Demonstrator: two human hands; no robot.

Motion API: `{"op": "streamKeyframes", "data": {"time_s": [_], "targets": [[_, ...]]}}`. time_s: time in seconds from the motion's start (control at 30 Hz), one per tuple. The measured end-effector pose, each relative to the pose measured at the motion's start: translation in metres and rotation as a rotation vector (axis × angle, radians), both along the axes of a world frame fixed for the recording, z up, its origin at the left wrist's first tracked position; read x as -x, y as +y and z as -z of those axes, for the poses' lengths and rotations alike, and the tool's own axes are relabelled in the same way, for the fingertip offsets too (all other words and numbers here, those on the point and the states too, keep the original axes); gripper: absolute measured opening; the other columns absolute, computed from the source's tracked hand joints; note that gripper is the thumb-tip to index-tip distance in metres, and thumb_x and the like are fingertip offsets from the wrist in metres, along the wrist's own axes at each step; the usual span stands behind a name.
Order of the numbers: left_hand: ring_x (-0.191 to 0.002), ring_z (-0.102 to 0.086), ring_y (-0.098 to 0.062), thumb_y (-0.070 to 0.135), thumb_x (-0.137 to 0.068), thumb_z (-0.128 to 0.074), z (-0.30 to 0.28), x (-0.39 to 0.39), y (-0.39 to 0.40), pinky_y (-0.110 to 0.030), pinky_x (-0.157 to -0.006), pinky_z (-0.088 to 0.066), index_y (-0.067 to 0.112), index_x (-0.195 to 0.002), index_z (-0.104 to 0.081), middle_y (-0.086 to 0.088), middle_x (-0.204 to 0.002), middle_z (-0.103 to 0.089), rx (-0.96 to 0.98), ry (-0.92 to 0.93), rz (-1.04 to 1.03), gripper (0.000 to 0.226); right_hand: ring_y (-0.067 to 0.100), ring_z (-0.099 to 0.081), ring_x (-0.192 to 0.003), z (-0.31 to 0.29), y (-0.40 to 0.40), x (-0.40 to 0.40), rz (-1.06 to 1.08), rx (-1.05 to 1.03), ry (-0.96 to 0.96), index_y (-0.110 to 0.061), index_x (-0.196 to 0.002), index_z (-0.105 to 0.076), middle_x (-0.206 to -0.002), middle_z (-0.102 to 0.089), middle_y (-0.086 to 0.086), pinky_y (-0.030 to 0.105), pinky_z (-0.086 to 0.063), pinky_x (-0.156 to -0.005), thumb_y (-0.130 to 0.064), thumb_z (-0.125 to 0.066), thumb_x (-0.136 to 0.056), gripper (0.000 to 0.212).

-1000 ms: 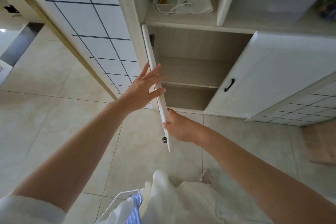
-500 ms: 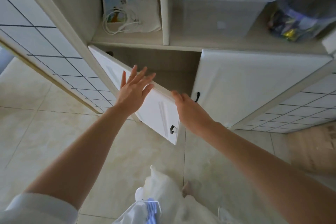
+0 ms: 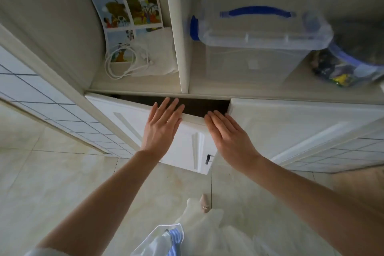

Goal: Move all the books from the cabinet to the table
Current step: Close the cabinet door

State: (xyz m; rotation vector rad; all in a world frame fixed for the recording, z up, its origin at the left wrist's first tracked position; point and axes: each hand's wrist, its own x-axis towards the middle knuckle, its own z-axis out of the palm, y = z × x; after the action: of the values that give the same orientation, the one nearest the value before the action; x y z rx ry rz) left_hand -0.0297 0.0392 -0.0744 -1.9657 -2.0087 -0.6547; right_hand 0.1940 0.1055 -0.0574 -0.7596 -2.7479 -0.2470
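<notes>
Both hands lie flat on the left door [image 3: 170, 141] of the cabinet [image 3: 133, 89], which stands ajar with a dark wedge of gap at its top edge. The left hand [image 3: 161, 129] has straight fingers [image 3: 170, 108] spread over the door's face and reaching past its top edge; the right hand [image 3: 228, 133] lies just beside it, fingers straight and together, tips at the edge near the gap. Neither hand grips anything.

What could go wrong: the fingertips of both hands sit right at the closing edge, so if the door swings shut they could get pinched against the shelf [image 3: 270, 94] above or the right door [image 3: 291, 127] (the right hand looks the more exposed, since it is nearest the meeting line). A hard push could also slam the door and jolt the box [image 3: 255, 48] and cable [image 3: 124, 62] on the shelf. And if books remain inside, shutting the door would leave the task unfinished.

No books show anywhere. The cabinet's inside is only a dark sliver, so whether any are left cannot be told. A picture sheet [image 3: 128, 16] leans at the shelf's far left; it may be a book or a loose page. The counter is out of view. At far right a bag [image 3: 340, 68] of coloured items is blurred and cut off.
</notes>
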Motion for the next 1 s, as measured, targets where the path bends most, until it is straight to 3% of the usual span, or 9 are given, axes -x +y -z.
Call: {"op": "streamKeyframes", "data": {"time_s": [0.13, 0.27, 0.37, 0.73, 0.9, 1.0], "targets": [[-0.137, -0.044, -0.027, 0.007, -0.098, -0.053, 0.006, 0.008, 0.016, -0.052, -0.111, -0.035, 0.005, -0.127, -0.062, -0.01, -0.139, -0.056, -0.121, -0.042, 0.025, 0.03, 0.033, -0.045, -0.133, 0.002, 0.024, 0.008, 0.048, -0.067, -0.002, 0.002, -0.137, -0.047, -0.141, -0.049, 0.02, 0.05, -0.041, -0.104, 0.002, -0.027, -0.099, 0.043], [-0.135, -0.047, -0.026, -0.006, -0.093, -0.057, 0.007, 0.023, 0.025, -0.049, -0.109, -0.039, 0.005, -0.127, -0.062, -0.008, -0.138, -0.057, -0.177, -0.012, 0.108, 0.036, 0.036, -0.038, -0.137, 0.003, 0.046, 0.01, 0.071, -0.084, -0.028, -0.002, -0.146, -0.033, -0.15, -0.039, 0.017, 0.054, -0.035, -0.108, 0.003, -0.031, -0.096, 0.05], [-0.132, -0.05, -0.026, -0.006, -0.091, -0.061, 0.009, 0.029, 0.028, -0.047, -0.106, -0.043, 0.003, -0.127, -0.062, -0.01, -0.138, -0.057, -0.221, -0.028, 0.101, 0.037, 0.033, -0.04, -0.135, 0.005, 0.055, 0.008, 0.072, -0.11, -0.049, -0.003, -0.148, -0.027, -0.151, -0.036, 0.015, 0.054, -0.034, -0.107, 0.003, -0.036, -0.094, 0.055], [-0.139, -0.041, -0.024, -0.001, -0.088, -0.067, 0.017, 0.029, 0.039, -0.048, -0.111, -0.036, 0.011, -0.14, -0.05, -0.003, -0.148, -0.046, -0.142, 0.058, -0.012, 0.056, 0.032, -0.054, -0.124, 0.008, 0.073, 0.018, 0.061, -0.186, 0.021, -0.004, -0.141, -0.044, -0.138, -0.053, 0.013, 0.051, -0.044, -0.1, 0.001, -0.033, -0.097, 0.045], [-0.14, -0.04, -0.024, 0.0, -0.09, -0.065, 0.017, 0.028, 0.039, -0.049, -0.111, -0.036, 0.01, -0.141, -0.05, -0.003, -0.149, -0.045, -0.121, 0.051, -0.025, 0.054, 0.033, -0.048, -0.129, 0.008, 0.071, 0.018, 0.094, -0.155, -0.016, -0.004, -0.144, -0.038, -0.143, -0.047, 0.014, 0.052, -0.037, -0.106, 0.005, -0.025, -0.094, 0.052], [-0.138, -0.042, -0.026, 0.0, -0.09, -0.064, 0.015, 0.026, 0.04, -0.049, -0.112, -0.035, 0.01, -0.14, -0.05, -0.004, -0.146, -0.049, -0.089, 0.045, -0.045, 0.053, 0.035, -0.039, -0.134, 0.002, 0.069, 0.018, 0.109, -0.066, -0.08, -0.004, -0.147, -0.03, -0.147, -0.04, 0.015, 0.052, -0.028, -0.112, 0.006, -0.023, -0.082, 0.066]]}}
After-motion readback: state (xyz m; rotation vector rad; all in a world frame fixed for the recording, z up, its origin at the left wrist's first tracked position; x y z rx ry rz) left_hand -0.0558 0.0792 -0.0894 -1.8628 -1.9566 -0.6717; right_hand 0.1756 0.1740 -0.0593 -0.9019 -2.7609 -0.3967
